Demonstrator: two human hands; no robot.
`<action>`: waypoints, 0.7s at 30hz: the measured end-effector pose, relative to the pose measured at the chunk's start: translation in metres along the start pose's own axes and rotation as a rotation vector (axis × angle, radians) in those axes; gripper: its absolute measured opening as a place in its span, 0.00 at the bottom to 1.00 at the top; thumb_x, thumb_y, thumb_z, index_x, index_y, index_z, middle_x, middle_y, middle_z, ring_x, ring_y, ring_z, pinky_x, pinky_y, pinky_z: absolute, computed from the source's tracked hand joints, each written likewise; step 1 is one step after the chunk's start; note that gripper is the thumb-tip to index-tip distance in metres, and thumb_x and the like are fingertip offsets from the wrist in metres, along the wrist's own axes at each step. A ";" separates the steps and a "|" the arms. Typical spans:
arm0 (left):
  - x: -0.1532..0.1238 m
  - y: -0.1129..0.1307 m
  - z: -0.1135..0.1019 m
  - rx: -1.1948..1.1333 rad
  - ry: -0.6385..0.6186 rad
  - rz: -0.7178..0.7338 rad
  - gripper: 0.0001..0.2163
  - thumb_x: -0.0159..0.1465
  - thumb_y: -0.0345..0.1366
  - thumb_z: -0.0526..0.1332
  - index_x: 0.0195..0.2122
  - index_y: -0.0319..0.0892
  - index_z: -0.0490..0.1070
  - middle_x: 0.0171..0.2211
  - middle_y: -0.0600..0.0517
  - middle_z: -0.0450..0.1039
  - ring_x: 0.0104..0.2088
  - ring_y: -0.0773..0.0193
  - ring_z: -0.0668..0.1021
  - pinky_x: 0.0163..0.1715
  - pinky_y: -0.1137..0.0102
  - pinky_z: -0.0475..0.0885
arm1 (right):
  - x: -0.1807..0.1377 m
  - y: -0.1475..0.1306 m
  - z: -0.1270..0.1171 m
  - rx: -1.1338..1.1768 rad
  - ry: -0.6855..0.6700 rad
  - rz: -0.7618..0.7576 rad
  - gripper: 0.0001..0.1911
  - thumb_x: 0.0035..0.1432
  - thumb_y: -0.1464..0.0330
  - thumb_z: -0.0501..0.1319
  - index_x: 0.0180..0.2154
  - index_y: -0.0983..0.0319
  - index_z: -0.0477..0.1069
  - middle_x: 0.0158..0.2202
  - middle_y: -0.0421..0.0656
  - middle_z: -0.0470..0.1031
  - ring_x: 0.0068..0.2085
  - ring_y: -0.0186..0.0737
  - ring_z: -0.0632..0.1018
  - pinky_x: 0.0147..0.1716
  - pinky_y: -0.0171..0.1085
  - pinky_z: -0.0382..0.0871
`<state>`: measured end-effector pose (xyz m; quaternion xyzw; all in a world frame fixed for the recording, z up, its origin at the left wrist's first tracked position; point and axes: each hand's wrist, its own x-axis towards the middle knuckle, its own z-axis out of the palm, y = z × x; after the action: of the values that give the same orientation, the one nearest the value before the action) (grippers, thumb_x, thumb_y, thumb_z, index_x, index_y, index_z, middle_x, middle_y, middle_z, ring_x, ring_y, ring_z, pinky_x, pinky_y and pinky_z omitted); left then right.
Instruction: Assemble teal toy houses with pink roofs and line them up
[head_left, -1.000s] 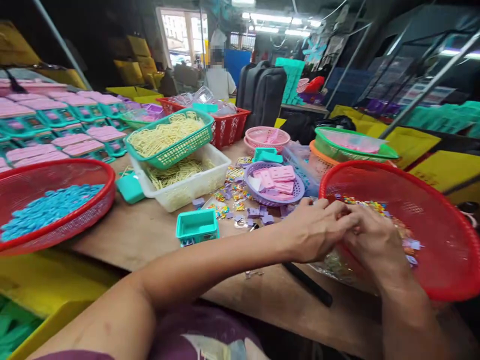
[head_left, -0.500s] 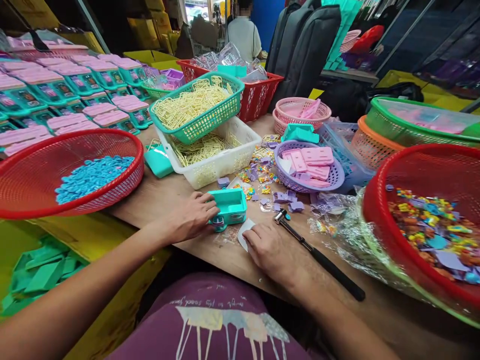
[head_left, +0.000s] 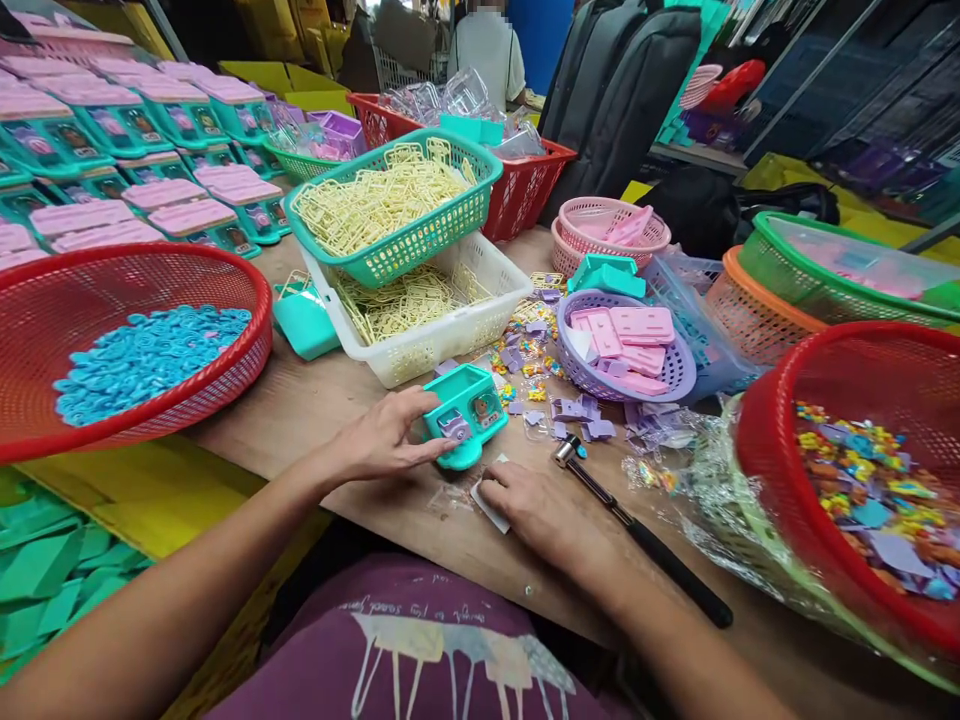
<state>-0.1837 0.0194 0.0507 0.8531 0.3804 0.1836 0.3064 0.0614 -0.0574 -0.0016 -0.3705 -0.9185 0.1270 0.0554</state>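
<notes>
My left hand (head_left: 390, 437) grips a small teal plastic toy box (head_left: 466, 411), tipped up on the wooden table (head_left: 322, 400) so its printed front faces me. Just to its right, my right hand (head_left: 534, 505) lies on the table with fingers curled over a small white piece (head_left: 487, 505). A small hammer with a black handle (head_left: 637, 535) lies right of that hand. Loose purple and coloured small parts (head_left: 559, 410) are scattered behind the box.
A red basket of blue pieces (head_left: 135, 350) is at left. A teal basket (head_left: 397, 205) sits on a white bin of yellow frames (head_left: 420, 310). A purple basket of pink plates (head_left: 622, 340) and a red basket of mixed parts (head_left: 862, 470) are at right. A person sits far back.
My left hand has tipped the teal box up on its edge, turning its front toward me. My right hand slid slightly nearer on the white piece. One second ago both hands were at the right red basket.
</notes>
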 end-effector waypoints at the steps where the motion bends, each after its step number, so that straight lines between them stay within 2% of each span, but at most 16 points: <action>1: 0.001 -0.001 -0.001 -0.031 0.002 -0.015 0.13 0.64 0.47 0.60 0.35 0.41 0.71 0.35 0.52 0.72 0.38 0.62 0.73 0.42 0.68 0.68 | 0.002 0.004 0.001 0.019 0.003 -0.003 0.08 0.67 0.73 0.54 0.34 0.61 0.68 0.34 0.41 0.71 0.34 0.35 0.71 0.31 0.34 0.62; 6: 0.004 -0.002 0.000 -0.120 0.003 -0.153 0.11 0.63 0.45 0.60 0.32 0.42 0.70 0.34 0.54 0.71 0.37 0.63 0.73 0.42 0.69 0.68 | 0.008 0.016 0.006 0.131 0.051 0.035 0.10 0.68 0.66 0.55 0.34 0.62 0.69 0.33 0.42 0.71 0.33 0.35 0.72 0.30 0.34 0.62; 11: 0.006 0.002 0.002 -0.199 0.000 -0.259 0.11 0.61 0.43 0.61 0.36 0.40 0.72 0.38 0.52 0.72 0.39 0.62 0.74 0.42 0.68 0.69 | 0.006 0.022 0.009 0.217 0.053 0.009 0.10 0.68 0.67 0.54 0.34 0.61 0.69 0.33 0.42 0.71 0.34 0.35 0.72 0.32 0.34 0.63; 14: 0.007 0.004 0.002 -0.211 0.015 -0.265 0.12 0.60 0.44 0.61 0.37 0.40 0.73 0.37 0.51 0.72 0.38 0.62 0.74 0.39 0.69 0.70 | 0.008 0.020 0.002 0.196 0.113 -0.011 0.10 0.68 0.66 0.54 0.33 0.61 0.68 0.32 0.43 0.71 0.34 0.37 0.72 0.32 0.36 0.63; 17: 0.006 0.010 0.004 -0.169 0.033 -0.266 0.12 0.59 0.44 0.62 0.36 0.40 0.74 0.36 0.51 0.72 0.36 0.62 0.74 0.34 0.70 0.70 | 0.013 0.010 -0.012 0.343 0.307 0.018 0.07 0.67 0.69 0.55 0.36 0.61 0.68 0.34 0.44 0.72 0.36 0.38 0.73 0.36 0.37 0.66; 21: 0.006 0.021 0.013 -0.074 0.094 -0.314 0.12 0.58 0.45 0.62 0.33 0.40 0.73 0.34 0.50 0.70 0.34 0.62 0.72 0.30 0.70 0.68 | 0.027 -0.009 -0.023 0.583 0.639 0.205 0.03 0.66 0.71 0.56 0.39 0.61 0.68 0.37 0.44 0.72 0.41 0.38 0.73 0.42 0.38 0.68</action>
<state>-0.1613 0.0085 0.0556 0.7617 0.5158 0.1874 0.3444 0.0404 -0.0408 0.0230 -0.4494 -0.7395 0.2646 0.4257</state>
